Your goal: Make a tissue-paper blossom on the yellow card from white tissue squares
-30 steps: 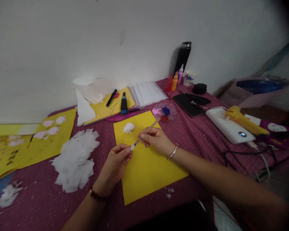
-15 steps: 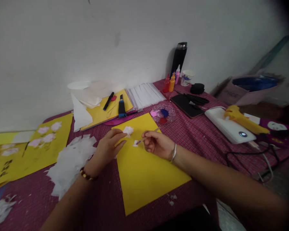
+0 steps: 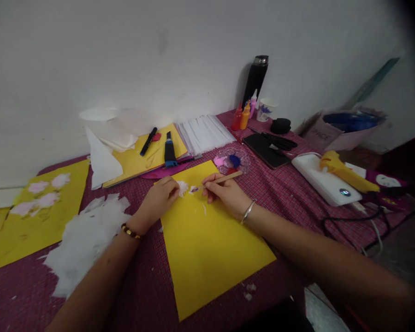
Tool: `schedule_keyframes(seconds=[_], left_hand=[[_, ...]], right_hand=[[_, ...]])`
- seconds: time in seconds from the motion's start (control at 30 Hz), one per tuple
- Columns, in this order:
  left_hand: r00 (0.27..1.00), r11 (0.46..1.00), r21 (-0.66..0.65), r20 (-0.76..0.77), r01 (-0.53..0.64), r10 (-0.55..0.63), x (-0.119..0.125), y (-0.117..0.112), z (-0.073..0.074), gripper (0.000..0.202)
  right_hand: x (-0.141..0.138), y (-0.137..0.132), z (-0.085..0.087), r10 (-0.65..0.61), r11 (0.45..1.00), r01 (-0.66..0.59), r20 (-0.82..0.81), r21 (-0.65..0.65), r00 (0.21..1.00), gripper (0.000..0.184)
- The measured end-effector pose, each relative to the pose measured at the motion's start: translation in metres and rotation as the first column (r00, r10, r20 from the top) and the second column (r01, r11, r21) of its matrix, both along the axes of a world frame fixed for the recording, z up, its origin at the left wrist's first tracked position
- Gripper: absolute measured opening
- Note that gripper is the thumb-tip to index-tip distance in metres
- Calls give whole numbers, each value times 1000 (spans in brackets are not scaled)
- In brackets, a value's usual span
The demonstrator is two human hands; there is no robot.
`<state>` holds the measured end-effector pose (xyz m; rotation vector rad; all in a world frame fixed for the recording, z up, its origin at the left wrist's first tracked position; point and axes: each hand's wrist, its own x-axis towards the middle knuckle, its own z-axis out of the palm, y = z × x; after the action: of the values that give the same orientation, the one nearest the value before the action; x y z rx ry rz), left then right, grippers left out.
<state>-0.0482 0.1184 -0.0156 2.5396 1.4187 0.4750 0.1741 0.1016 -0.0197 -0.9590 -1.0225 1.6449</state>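
Note:
My right hand (image 3: 223, 192) is closed round a thin paintbrush (image 3: 228, 177), which slants down to the left. Its purple-stained tip meets a small white paper scrap (image 3: 192, 189) near the top of a yellow sheet (image 3: 207, 258). Just left of that scrap is a crumpled white paper flower (image 3: 182, 188). The fingers of my left hand (image 3: 161, 197) are drawn together at the flower's left edge, pinching it; the exact hold is partly hidden. Faint white marks lie on the yellow sheet below the brush.
White paper pieces (image 3: 86, 244) are heaped left of the sheet, beside a yellow picture with pink flowers (image 3: 38, 203). Behind stand a paint palette (image 3: 241, 159), paint bottles (image 3: 245, 116), a cutter (image 3: 169, 150) and a black flask (image 3: 256, 78). A white power bank (image 3: 323, 180) lies right.
My left fingers have closed in at the white flower. The brush has tipped flatter, and its tip and the scrap are now higher on the sheet, closer to the flower. The view has shifted slightly.

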Motion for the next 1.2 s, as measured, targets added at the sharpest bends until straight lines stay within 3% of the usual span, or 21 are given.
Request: schedule_keyframes(seconds=[0.2, 0.33, 0.4, 0.53, 0.7, 0.8, 0.9, 1.0, 1.2], left_hand=[[975, 986, -147, 196, -79, 107, -6, 13, -8, 10], [904, 954, -290, 424, 72, 60, -15, 6, -7, 20], [914, 958, -248, 405, 146, -34, -17, 0, -3, 30], [970, 978, -40, 144, 204, -197, -14, -9, 5, 33], [984, 978, 117, -49, 174, -169, -9, -10, 0, 19], [993, 987, 128, 50, 100, -107, -7, -6, -8, 14], [980, 999, 44, 197, -1, -8, -4, -1, -15, 11], [970, 997, -26, 233, -71, 75, -1, 4, -18, 11], [951, 992, -63, 282, -112, 125, 0, 6, -16, 12]], right_hand=[[-5, 11, 4, 60, 977, -92, 166, 191, 984, 4], [-7, 17, 2, 64, 982, -83, 114, 168, 991, 6], [-7, 20, -1, 53, 988, -63, 76, 141, 996, 10], [-9, 25, -7, 34, 996, -35, 13, 87, 999, 17], [-5, 26, -9, 35, 998, -33, -41, 61, 999, 22], [-4, 26, -8, 42, 997, -41, -23, 63, 999, 21], [-6, 25, -8, 65, 993, -69, 43, 94, 997, 19], [-9, 23, -7, 90, 983, -110, 137, 148, 986, 15], [-16, 21, -6, 94, 956, -173, 314, 235, 945, 4]])
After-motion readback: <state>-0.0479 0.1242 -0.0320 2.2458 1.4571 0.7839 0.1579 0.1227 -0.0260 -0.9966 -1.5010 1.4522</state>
